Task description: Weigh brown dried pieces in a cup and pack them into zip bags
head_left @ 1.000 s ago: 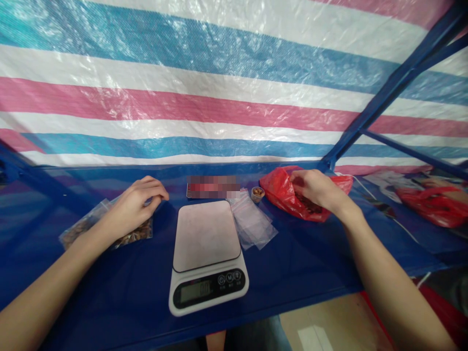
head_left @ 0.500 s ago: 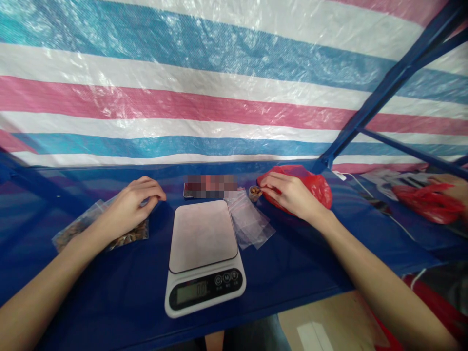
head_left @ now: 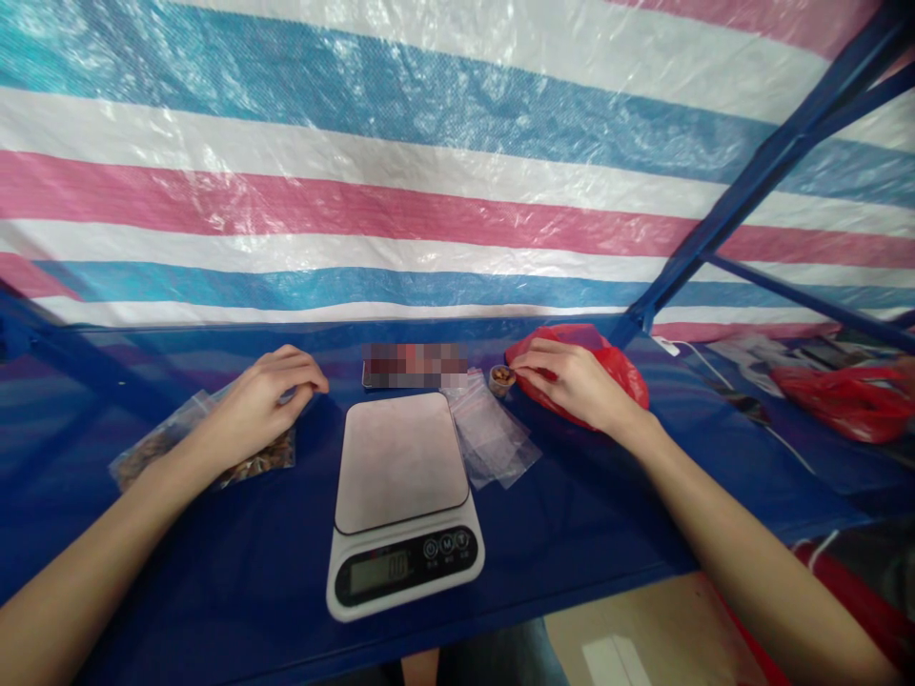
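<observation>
My left hand (head_left: 282,395) rests loosely curled, thumb tip against the fingertips and nothing visible in it. Beneath that wrist lies a clear zip bag (head_left: 261,457) of brown pieces, partly hidden by my forearm. At the right, my right hand (head_left: 564,376) has its thumb apart from its bent fingers. Its fingertips are at the rim of a small clear cup (head_left: 501,381) of brown pieces; I cannot make out a grip. A red plastic bag (head_left: 621,372) lies under and behind this hand. Between my hands stands a white digital scale (head_left: 404,462) with a bare plate, reading about 0.0.
Flat clear zip bags (head_left: 493,433) overlap beside the scale. A blurred-out dark rectangular object (head_left: 415,366) lies behind it. Striped sheeting (head_left: 429,205) hangs behind the blue table (head_left: 264,572). Blue metal bars (head_left: 721,210) slant at the right, near another red bag (head_left: 843,400) and a white cable (head_left: 779,438).
The view has shifted slightly, so the tabletop things appear a little further right. Another person's hand at the far right has left the view. My own hands keep their poses.
</observation>
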Motion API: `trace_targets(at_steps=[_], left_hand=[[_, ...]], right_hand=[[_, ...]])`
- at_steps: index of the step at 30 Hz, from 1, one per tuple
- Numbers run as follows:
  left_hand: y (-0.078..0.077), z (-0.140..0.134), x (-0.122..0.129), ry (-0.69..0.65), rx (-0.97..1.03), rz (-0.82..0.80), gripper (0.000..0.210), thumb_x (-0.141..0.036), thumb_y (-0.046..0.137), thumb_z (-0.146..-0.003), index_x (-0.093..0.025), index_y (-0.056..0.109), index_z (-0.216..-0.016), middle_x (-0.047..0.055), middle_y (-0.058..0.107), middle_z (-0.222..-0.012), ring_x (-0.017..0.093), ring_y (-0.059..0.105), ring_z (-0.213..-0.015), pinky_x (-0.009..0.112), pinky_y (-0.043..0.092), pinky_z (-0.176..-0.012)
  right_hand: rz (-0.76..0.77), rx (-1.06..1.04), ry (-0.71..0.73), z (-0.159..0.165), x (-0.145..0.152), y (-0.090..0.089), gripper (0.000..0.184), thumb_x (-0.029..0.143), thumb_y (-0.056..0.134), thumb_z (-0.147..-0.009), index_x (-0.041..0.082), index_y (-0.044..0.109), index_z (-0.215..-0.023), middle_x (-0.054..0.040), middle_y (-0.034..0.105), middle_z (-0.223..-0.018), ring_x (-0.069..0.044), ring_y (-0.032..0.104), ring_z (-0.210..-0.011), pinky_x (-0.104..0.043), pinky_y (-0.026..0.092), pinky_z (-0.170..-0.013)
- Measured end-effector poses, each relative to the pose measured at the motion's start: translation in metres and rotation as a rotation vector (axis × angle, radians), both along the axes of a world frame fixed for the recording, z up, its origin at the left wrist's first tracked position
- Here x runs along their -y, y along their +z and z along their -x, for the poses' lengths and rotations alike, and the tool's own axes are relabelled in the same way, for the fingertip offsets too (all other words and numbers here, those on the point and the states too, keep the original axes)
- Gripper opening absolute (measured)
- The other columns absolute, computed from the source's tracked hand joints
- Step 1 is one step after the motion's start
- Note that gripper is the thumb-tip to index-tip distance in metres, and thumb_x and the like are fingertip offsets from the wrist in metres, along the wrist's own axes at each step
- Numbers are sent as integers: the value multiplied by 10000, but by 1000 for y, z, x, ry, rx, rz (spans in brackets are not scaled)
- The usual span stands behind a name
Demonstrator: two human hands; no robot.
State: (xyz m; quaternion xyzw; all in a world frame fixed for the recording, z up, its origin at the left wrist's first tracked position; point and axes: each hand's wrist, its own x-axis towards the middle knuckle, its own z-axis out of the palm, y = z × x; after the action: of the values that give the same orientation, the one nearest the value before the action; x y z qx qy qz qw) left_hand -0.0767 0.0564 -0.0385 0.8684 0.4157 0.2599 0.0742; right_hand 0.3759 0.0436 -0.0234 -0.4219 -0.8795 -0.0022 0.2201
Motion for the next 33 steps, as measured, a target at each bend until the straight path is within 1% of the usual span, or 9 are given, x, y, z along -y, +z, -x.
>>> trace_targets(at_steps=[4, 8, 12, 16, 21, 25, 28, 33], left_hand=[[0, 0, 0, -7, 7, 12, 228, -273, 489, -902, -414, 665, -870, -12, 759, -917, 331, 673, -1006, 544, 561, -926], [-1, 1, 0, -2, 18, 25, 228, -269, 493, -905, -419, 662, -876, -20, 751, -927, 335, 673, -1013, 552, 557, -936], [-2, 2, 0, -5, 8, 9, 224, -274, 478, -917, -419, 645, -881, -20, 750, -927, 341, 674, -1029, 563, 564, -934], [-2, 1, 0, -6, 5, 8, 204, -274, 521, -884, -431, 651, -892, -22, 757, -926, 343, 673, -1027, 572, 572, -923], [0, 0, 0, 3, 2, -4, 238, -257, 520, -861, -441, 669, -877, -27, 761, -913, 338, 679, -1015, 550, 582, -920], [-1, 1, 0, -3, -67, -34, 273, -234, 540, -834, -446, 698, -900, -16, 768, -935, 339, 662, -1029, 524, 581, -922], [-3, 3, -2, -10, -69, -42, 267, -224, 513, -883, -406, 707, -887, -1, 769, -948, 324, 658, -1025, 493, 567, -925], [-6, 5, -7, -41, -5, -37, 287, -239, 468, -1002, -261, 708, -845, 40, 766, -895, 266, 653, -941, 429, 530, -883]], right_hand=[[39, -29, -51, 0, -1, -1, 243, 229, 570, -1061, 215, 807, -1109, -117, 813, -1139, -287, 772, -1044, -415, 595, -947], [62, -10, -40, -1, -2, -2, 233, 222, 569, -1062, 197, 801, -1072, -120, 808, -1100, -284, 768, -1022, -415, 593, -937], [46, -42, -35, 0, -2, -3, 216, 213, 573, -1059, 208, 789, -1049, -109, 802, -1095, -268, 764, -1004, -396, 589, -923], [49, -53, -21, 2, -1, -3, 198, 191, 585, -1042, 211, 781, -1021, -101, 799, -1054, -261, 758, -967, -384, 583, -887], [52, -86, 19, 4, -1, -2, 194, 192, 591, -1034, 221, 779, -1002, -94, 798, -1028, -248, 750, -935, -369, 578, -852], [65, -106, 13, 4, -2, -3, 163, 195, 607, -1024, 226, 763, -985, -90, 787, -1022, -242, 739, -931, -365, 575, -855], [85, -109, -1, 5, -2, -4, 141, 208, 620, -1022, 224, 742, -952, -91, 775, -1011, -243, 730, -932, -370, 571, -867], [74, -135, -36, 8, -1, -3, 160, 230, 632, -1019, 222, 703, -877, -86, 765, -959, -237, 714, -883, -369, 558, -835]])
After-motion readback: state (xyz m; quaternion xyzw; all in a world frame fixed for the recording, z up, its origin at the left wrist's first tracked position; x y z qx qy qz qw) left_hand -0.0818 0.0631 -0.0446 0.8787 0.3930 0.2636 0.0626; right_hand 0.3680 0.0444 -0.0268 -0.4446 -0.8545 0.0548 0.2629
